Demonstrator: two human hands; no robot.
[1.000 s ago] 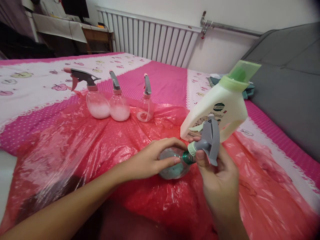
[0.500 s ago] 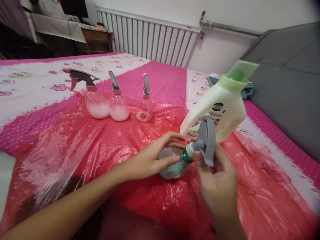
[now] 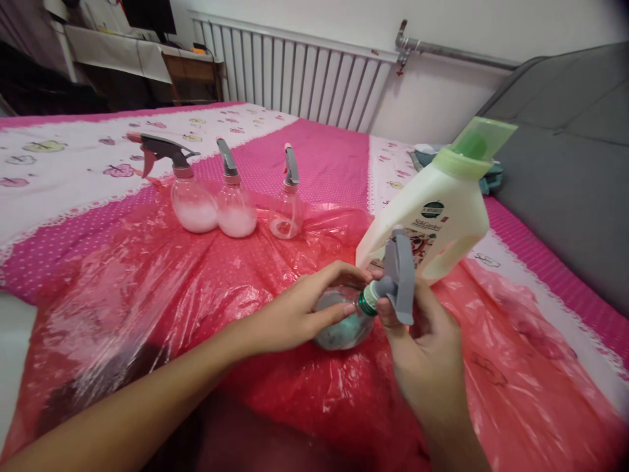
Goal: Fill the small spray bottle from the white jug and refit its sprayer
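Observation:
A round clear-green spray bottle [image 3: 346, 330] is tilted over the red plastic sheet [image 3: 275, 387], its neck pointing up to the right. My left hand [image 3: 309, 308] is closed around the bottle's body, thumb in front and fingers behind. At the neck, my right hand [image 3: 425, 334] grips the grey trigger spray head [image 3: 400, 278] by its pale green collar, which sits against the dark green neck. Some of my right fingers are hidden behind the spray head. Just behind it stands a white detergent jug [image 3: 427, 210] with a light green cap.
Three spray bottles with pink collars stand farther back: a left one [image 3: 194, 206], a middle one [image 3: 236, 210] and a right one [image 3: 286, 213]. Two hold whitish contents. The sheet covers a patterned bed [image 3: 329, 151]. A grey headboard [image 3: 570, 144] is at right, a radiator [image 3: 295, 72] behind.
The spray head has turned slightly and its collar now sits closer to the bottle neck. My left hand keeps its hold on the bottle. The view has shifted a little.

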